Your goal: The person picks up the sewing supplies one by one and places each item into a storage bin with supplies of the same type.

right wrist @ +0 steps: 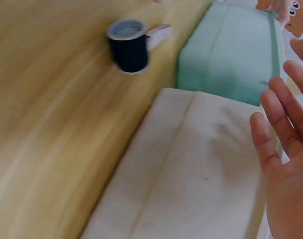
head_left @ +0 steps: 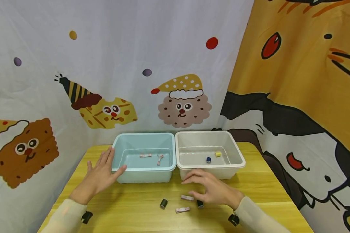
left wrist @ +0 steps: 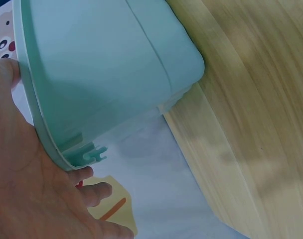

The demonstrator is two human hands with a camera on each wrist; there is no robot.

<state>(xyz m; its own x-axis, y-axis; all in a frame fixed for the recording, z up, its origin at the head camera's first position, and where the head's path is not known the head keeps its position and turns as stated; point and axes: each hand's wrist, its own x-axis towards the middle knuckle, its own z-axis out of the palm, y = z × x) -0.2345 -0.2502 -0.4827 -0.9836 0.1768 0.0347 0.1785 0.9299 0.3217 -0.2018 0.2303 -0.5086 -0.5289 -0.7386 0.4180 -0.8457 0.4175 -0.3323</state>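
My left hand (head_left: pixel 100 173) rests with spread, straight fingers on the left rim of the light blue bin (head_left: pixel 145 176). Two pink-white strips (head_left: pixel 145 155) lie inside that bin. My right hand (head_left: pixel 211 187), fingers loosely bent and holding nothing, is over the table at the front of the white bin (head_left: pixel 239 161). In the white bin are a blue spool (head_left: pixel 208 160) and a yellow spool (head_left: pixel 217 154). Below the right hand lie a dark spool (head_left: pixel 200 204) and a pink-white strip (head_left: pixel 187 197); another strip (head_left: pixel 182 210) and a dark green spool (head_left: pixel 163 204) lie nearby.
Both bins stand side by side at the back of the yellow wood-grain table (head_left: pixel 128 213). Behind them hangs a white cloth (head_left: pixel 110 58) with cartoon figures, and at the right an orange one (head_left: pixel 303 106). A black band piece (head_left: pixel 87 217) is at the left cuff.
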